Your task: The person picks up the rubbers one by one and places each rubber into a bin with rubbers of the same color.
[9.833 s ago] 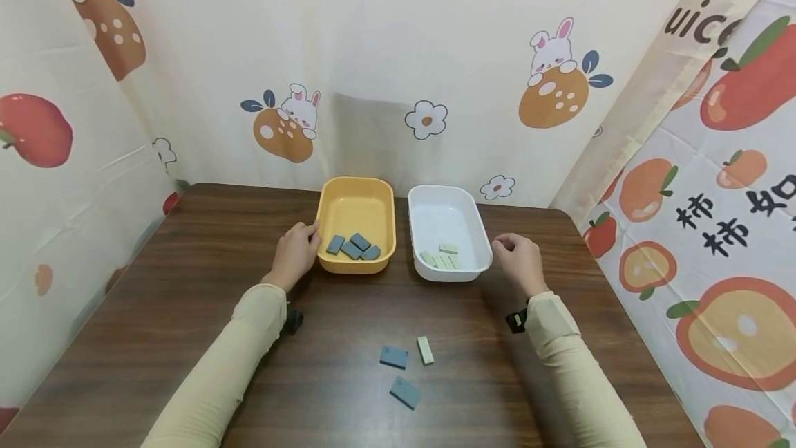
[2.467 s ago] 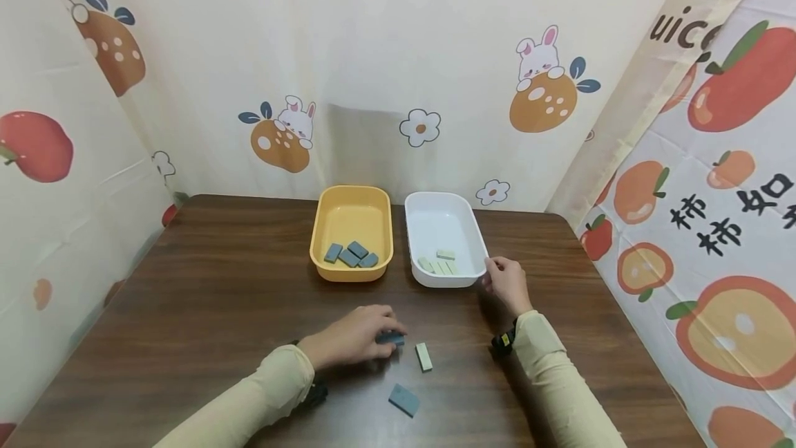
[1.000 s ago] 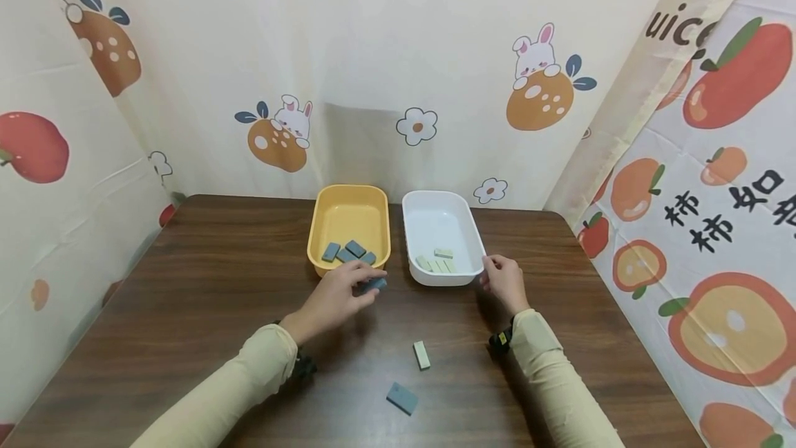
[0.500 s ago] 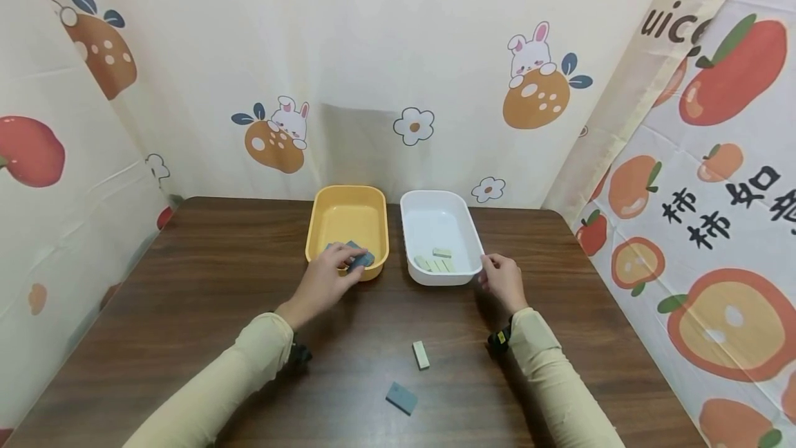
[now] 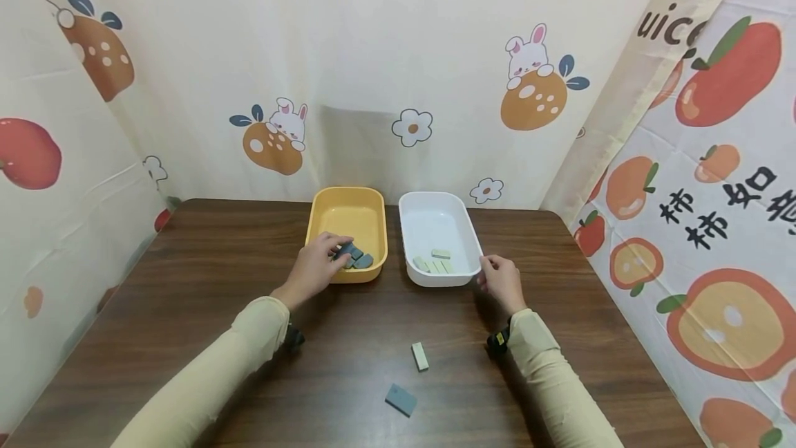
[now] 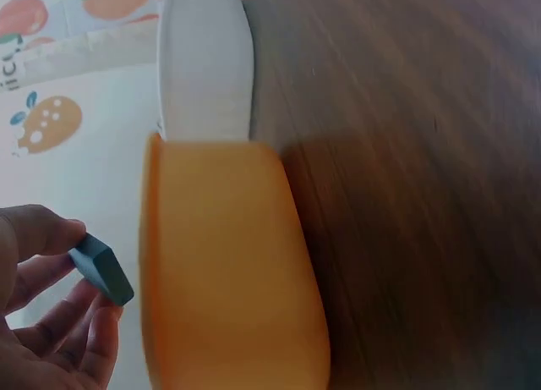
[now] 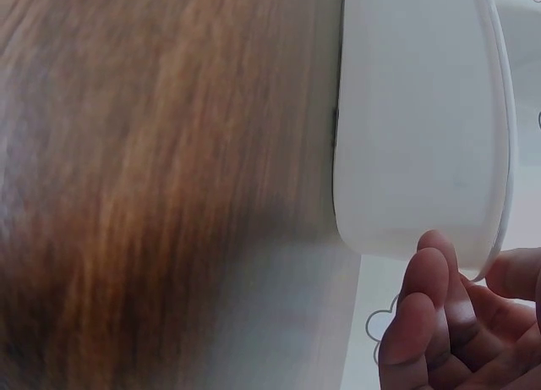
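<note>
My left hand (image 5: 315, 265) is over the near left part of the yellow plastic bin (image 5: 348, 199). In the left wrist view, its thumb and fingers pinch a flat blue-grey rectangular block (image 6: 102, 268) above the rim. Several similar blue-grey blocks (image 5: 363, 261) lie in the bin's near end, partly hidden by the hand. At the white bin (image 5: 438, 209), my right hand (image 5: 502, 281) grips the near right corner, thumb at the rim and fingers against the outer wall. Several pale green blocks (image 5: 441, 254) rest inside the white bin.
On the brown wooden table (image 5: 249, 393), a pale green block (image 5: 419, 357) and a blue-grey block (image 5: 401, 399) lie in front of the bins. A patterned curtain (image 5: 361, 54) hangs behind the table, and another stands at the right.
My left hand let go of the yellow bin, picked the farther blue-grey block off the table and carried it over that bin. My right hand moved onto the white bin's corner and stayed there.
</note>
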`<state>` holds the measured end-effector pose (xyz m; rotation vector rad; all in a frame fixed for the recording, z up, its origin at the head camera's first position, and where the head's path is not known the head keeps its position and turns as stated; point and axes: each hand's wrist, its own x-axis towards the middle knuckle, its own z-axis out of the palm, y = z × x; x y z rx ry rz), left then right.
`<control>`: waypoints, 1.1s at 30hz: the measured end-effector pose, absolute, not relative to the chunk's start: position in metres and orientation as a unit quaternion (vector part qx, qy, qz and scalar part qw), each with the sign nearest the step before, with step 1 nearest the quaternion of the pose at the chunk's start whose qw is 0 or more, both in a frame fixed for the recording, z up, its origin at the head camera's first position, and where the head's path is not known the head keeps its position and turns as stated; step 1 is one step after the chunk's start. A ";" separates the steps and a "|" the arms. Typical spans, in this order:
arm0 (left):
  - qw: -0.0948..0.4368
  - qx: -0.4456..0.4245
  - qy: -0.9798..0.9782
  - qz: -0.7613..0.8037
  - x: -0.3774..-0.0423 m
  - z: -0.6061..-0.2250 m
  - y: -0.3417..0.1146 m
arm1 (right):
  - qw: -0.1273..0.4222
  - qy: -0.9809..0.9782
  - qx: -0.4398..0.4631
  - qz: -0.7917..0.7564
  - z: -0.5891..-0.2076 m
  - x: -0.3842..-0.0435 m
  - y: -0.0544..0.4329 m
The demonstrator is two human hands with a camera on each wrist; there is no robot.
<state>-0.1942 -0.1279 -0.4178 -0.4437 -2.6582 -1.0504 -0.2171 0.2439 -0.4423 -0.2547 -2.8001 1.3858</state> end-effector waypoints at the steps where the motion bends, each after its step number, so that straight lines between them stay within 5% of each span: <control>1: 0.118 -0.149 -0.915 -0.357 -0.196 -0.418 -0.130 | 0.003 -0.893 -0.081 0.442 -0.442 -0.217 0.244; 33: 0.012 -0.133 -0.965 -0.225 -0.253 -0.428 -0.137 | 0.005 -0.889 -0.091 0.449 -0.440 -0.214 0.243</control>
